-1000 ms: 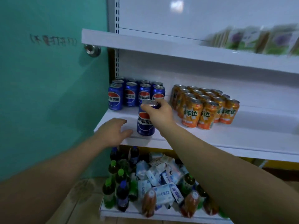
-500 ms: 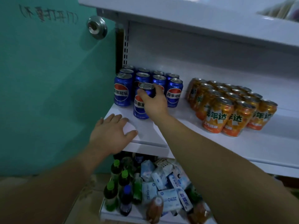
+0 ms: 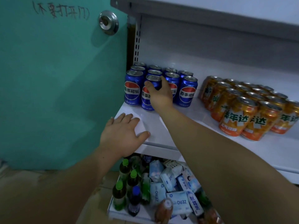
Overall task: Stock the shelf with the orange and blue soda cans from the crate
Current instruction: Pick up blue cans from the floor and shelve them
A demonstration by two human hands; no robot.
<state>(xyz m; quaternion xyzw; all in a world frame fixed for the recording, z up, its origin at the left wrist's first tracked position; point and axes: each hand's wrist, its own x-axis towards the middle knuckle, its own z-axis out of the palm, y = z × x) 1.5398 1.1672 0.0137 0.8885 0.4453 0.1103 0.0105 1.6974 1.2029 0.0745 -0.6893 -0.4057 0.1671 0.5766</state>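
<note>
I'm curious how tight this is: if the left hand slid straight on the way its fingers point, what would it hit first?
Probably the front-left blue metal soda can, which stands at the left end of the white metal shelf. The left hand lies flat just before it. Depth is unclear from one view.

The right hand (image 3: 160,95), arm stretched forward, curls round a shiny blue metal soda can (image 3: 146,101). The left hand (image 3: 123,136) lies flat (palm down, thumb out).
</note>
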